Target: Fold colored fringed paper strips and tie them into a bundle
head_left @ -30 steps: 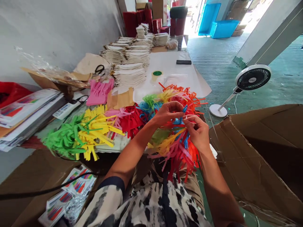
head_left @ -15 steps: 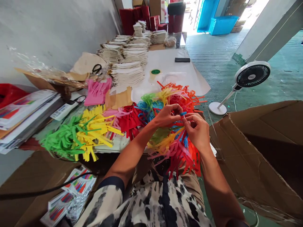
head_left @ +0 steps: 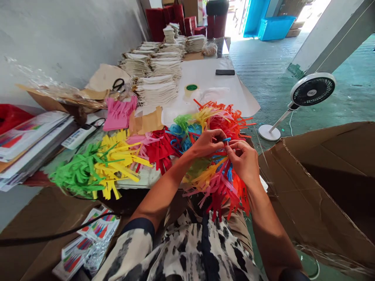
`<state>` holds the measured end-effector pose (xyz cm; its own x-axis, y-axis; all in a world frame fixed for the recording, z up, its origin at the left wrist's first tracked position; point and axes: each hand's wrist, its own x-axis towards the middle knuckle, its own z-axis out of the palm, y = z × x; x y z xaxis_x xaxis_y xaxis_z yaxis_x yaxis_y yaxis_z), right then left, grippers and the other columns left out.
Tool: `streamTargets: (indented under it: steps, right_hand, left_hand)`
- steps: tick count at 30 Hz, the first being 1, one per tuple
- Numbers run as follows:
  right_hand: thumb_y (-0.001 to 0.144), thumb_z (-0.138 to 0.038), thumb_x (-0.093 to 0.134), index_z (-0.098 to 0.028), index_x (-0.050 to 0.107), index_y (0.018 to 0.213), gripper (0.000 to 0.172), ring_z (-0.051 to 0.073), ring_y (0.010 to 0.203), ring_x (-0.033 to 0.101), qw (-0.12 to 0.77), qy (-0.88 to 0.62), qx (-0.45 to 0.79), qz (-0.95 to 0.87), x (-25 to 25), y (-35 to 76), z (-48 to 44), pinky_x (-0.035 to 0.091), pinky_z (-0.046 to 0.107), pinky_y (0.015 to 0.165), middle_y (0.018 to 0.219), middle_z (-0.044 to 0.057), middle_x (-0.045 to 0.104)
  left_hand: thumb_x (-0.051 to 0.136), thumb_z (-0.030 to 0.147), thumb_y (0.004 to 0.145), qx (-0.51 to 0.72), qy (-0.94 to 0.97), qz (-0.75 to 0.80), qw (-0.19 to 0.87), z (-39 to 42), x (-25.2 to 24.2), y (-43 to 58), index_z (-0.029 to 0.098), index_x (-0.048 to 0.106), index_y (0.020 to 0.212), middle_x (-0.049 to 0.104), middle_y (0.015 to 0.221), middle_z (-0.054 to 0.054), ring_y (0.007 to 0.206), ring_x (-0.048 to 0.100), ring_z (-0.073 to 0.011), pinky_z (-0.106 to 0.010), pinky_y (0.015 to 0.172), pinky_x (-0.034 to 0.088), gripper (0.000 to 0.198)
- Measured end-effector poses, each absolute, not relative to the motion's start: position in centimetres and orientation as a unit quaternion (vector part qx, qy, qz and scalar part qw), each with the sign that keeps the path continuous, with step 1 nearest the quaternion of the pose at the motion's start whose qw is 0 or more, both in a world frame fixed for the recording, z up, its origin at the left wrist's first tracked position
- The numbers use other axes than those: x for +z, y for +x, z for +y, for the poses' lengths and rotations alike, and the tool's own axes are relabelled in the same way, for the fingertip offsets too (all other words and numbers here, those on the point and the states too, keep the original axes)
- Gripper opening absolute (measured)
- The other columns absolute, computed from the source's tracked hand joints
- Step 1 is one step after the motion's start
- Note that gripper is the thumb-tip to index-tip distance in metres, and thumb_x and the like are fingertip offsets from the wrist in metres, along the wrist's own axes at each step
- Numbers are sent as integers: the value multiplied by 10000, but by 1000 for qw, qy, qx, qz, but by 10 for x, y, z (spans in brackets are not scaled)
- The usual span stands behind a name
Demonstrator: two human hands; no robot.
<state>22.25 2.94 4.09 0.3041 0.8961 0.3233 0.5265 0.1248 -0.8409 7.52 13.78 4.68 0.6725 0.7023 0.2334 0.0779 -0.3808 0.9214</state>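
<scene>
My left hand (head_left: 211,142) and my right hand (head_left: 240,155) meet over the near edge of the table, fingertips almost touching. Between them is the twisted blue end of a paper tassel (head_left: 226,139), pinched by both hands. A small white bit shows at my right fingertips; I cannot make out what it is. Under and around the hands lie multicoloured tissue-paper tassels (head_left: 218,187), in yellow, pink, red, orange and blue strips. More fringed paper lies to the left: green (head_left: 79,169), yellow (head_left: 118,158) and dark red (head_left: 159,150).
Pink fringed paper (head_left: 120,111), black scissors (head_left: 118,84) and stacks of white paper (head_left: 158,91) lie further back. A tape roll (head_left: 191,88) and a black phone-like slab (head_left: 225,72) rest on the white sheet. Right are a fan (head_left: 313,89) and an open cardboard box (head_left: 299,187).
Both hands keep nearly the same place, with the blue end still pinched between them. The view has shifted very slightly.
</scene>
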Motion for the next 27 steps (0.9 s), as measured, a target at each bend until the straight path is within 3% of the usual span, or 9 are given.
streamTargets:
  steps: [11,20,27]
  right_hand:
    - [872,-457,667,-203,730,752,288,232,846,699,484,-665,202,-532,37,224,32,470,359,748,1013,117,798]
    - [874,-443,637,-208,723,765,273,231,866,696,473,-662,206,-544,37,224,30,486,382,838,1011,107,795]
    - [868,-434,650,-204,720,754,266,224,865,692,460,-669,200,-549,37,224,31,472,365,825,998,101,787]
  left_hand:
    - [650,268,804,327,823,269,378,132,44,74,177,657,858,665,827,-3,762,559,-133,-281,722,422,106]
    - [657,263,779,336,810,261,404,130,44,75,199,574,866,574,800,36,710,480,-109,-268,674,404,136]
    - [687,244,752,329,812,242,416,129,43,74,208,540,990,630,834,36,725,554,-104,-249,695,440,282]
